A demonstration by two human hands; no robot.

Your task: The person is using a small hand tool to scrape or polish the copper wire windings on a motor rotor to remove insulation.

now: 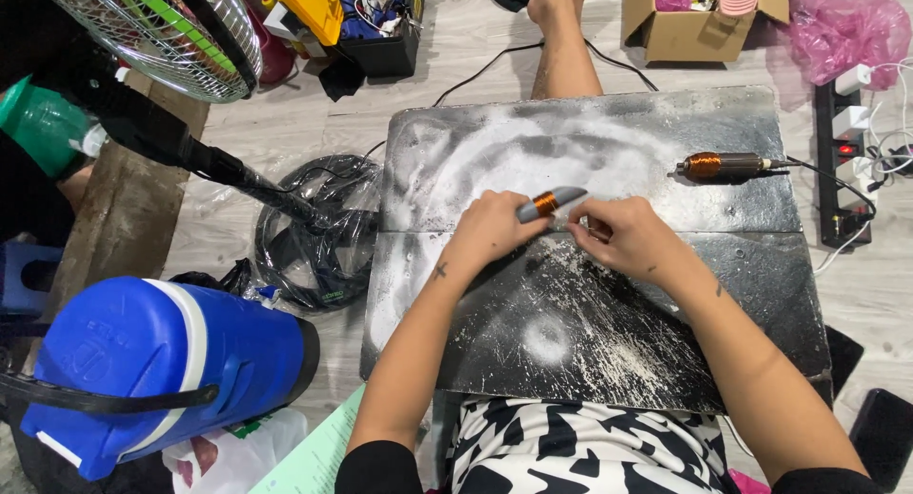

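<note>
A grey rotary tool [550,204] with a copper coil was gripped in the left hand [490,230] above the dusty counter [571,323]. The right hand [623,237] was pinched on its tip. A second coil-wound tool [728,165] was left lying nearby.

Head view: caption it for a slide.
Both hands, left hand and right hand, hold a copper-wound grey tool over a dusty board.

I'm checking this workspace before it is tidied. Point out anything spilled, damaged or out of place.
White powder and scratch marks smear the dark work board, thickest just below the right hand. The left hand holds a grey tool with a copper coil. A blue cooler jug lies tipped on its side at the left.
</note>
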